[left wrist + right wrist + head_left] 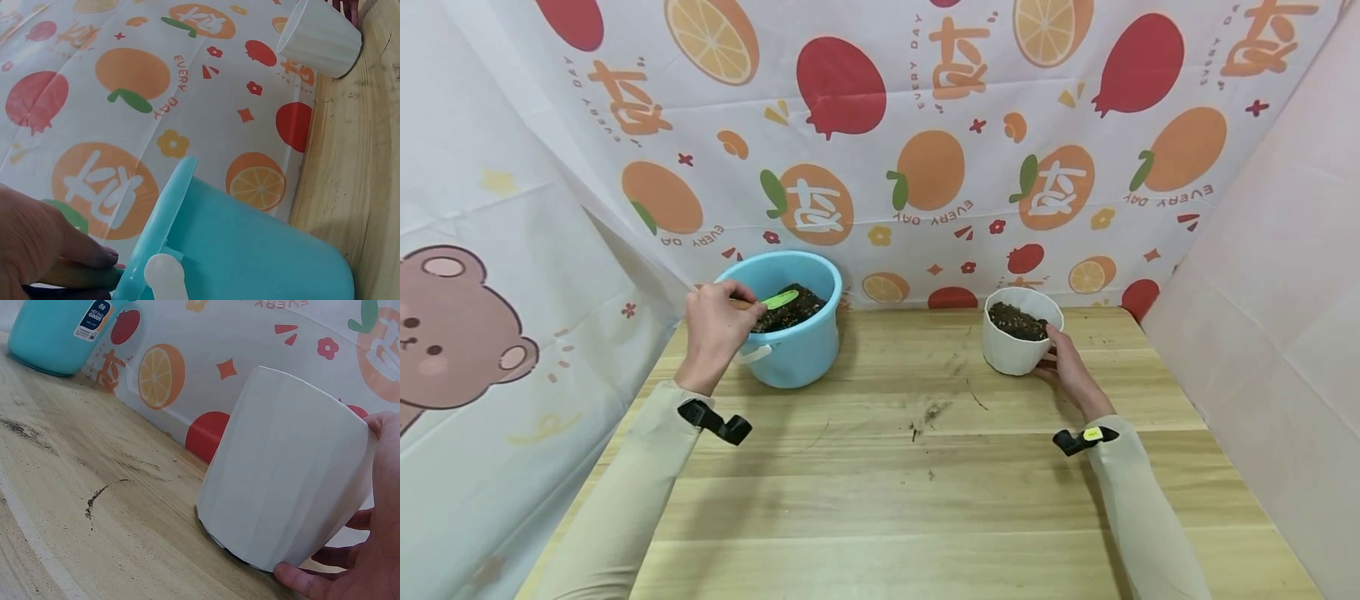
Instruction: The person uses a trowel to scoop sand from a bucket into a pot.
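In the head view my left hand (713, 327) holds the wooden handle of a small garden trowel (781, 299), its green blade over the dark soil (799, 312) inside a light blue bucket (797, 360). The left wrist view shows the thumb and fingers round the handle (75, 274) beside the bucket's rim. On the right, my right hand (1070, 371) grips a white flowerpot (1009, 354) from its right side, a digit at the rim and other fingers low near the base. Dark soil (1017, 321) lies in the pot. The trowel's tip is hidden in the left wrist view.
Between bucket and pot, the wooden table (865, 500) carries scattered soil crumbs (934, 412). A fruit-printed cloth (865, 167) hangs right behind both containers. White cloths hang at the left and right sides. The bucket's white handle (756, 354) hangs down at its front.
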A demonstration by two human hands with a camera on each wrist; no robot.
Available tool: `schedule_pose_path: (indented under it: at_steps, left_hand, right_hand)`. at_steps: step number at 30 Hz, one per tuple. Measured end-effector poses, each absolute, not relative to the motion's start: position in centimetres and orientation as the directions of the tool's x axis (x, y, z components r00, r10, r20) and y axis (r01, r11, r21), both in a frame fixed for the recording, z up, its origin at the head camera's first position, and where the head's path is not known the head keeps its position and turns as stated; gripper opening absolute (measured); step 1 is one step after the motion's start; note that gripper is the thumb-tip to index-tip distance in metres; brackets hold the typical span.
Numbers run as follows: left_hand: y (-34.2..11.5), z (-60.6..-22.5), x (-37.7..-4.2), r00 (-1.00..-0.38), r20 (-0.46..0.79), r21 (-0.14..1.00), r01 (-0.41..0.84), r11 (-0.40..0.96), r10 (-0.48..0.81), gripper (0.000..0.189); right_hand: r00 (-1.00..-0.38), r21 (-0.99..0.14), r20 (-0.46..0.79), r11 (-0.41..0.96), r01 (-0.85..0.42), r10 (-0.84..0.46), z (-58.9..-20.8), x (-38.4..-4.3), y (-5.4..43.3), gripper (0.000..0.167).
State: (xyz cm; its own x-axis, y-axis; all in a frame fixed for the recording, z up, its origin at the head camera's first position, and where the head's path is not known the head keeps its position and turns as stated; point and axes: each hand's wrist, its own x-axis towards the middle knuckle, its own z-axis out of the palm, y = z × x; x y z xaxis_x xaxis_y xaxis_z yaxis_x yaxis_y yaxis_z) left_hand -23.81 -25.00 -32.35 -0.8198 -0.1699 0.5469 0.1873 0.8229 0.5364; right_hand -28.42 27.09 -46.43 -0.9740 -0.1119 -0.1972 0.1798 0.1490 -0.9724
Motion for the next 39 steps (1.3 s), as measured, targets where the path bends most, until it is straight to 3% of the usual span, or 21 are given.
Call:
schedule_pose_path:
  at_steps: [5,14,26,39]
  left_hand:
    - [-25.1,-32.4,-24.0,-0.834,0.530,0.511,0.172,0.842,-0.151,0.010]
    - [-24.9,-32.3,-23.8,-0.877,0.465,0.488,0.143,0.861,-0.118,0.008]
    - [-24.9,-32.3,-24.0,-0.908,0.415,0.443,0.149,0.884,-0.054,0.006]
    - [-24.7,-32.3,-24.4,-0.943,0.330,0.442,0.127,0.888,-0.029,0.013]
  right_hand:
    - [-0.974,-0.976,-0.177,0.155,0.155,-0.140,-44.6,-27.3,26.5,0.072]
    - [-0.974,-0.974,-0.183,0.159,0.161,-0.134,-44.6,-27.2,26.6,0.074]
    - [-0.977,-0.972,-0.188,0.162,0.171,-0.102,-47.3,-28.9,27.4,0.078]
    - [-0.978,-0.973,-0.180,0.166,0.161,-0.105,-47.4,-28.9,27.4,0.079]
